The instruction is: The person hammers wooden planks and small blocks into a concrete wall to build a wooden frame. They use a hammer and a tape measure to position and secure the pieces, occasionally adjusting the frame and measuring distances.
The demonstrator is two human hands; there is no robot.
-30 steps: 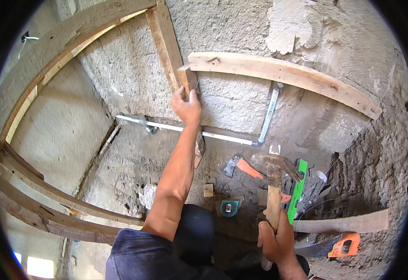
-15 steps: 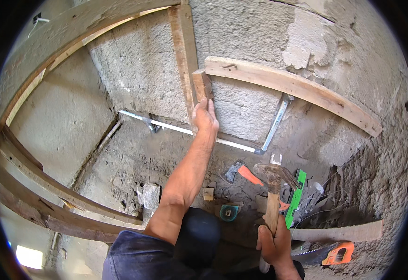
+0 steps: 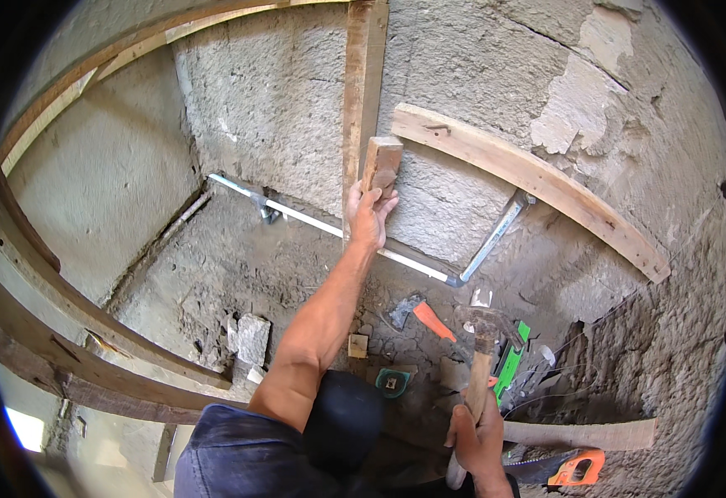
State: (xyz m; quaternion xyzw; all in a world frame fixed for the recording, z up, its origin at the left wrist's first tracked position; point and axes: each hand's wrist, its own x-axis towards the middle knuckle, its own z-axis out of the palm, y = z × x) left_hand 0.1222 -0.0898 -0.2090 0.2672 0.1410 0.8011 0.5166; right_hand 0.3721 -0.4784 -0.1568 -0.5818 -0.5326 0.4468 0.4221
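My left hand (image 3: pixel 371 214) is stretched forward, its fingers wrapped round the lower part of a short wood block (image 3: pixel 382 162). The block stands nearly upright in front of the upright timber post (image 3: pixel 364 83); whether the two touch I cannot tell. To its right, a wooden plank (image 3: pixel 537 183) with a bent nail near its left end runs across the rough wall. My right hand (image 3: pixel 479 436) is closed round the wooden handle of a claw hammer (image 3: pixel 481 361), held head up, low and near my body.
White pipe (image 3: pixel 321 224) runs along the wall's foot. On the dirt floor lie an orange-handled tool (image 3: pixel 433 319), a tape measure (image 3: pixel 393 381), a green level (image 3: pixel 512 361), a stone (image 3: pixel 251 339) and a handsaw (image 3: pixel 574 469). Curved-looking timbers (image 3: pixel 89 307) cross the left side.
My left hand has turned the wood block, so more of its broad face and top end show. The hammer stays in my right hand, slightly lower. The whole view has shifted a little.
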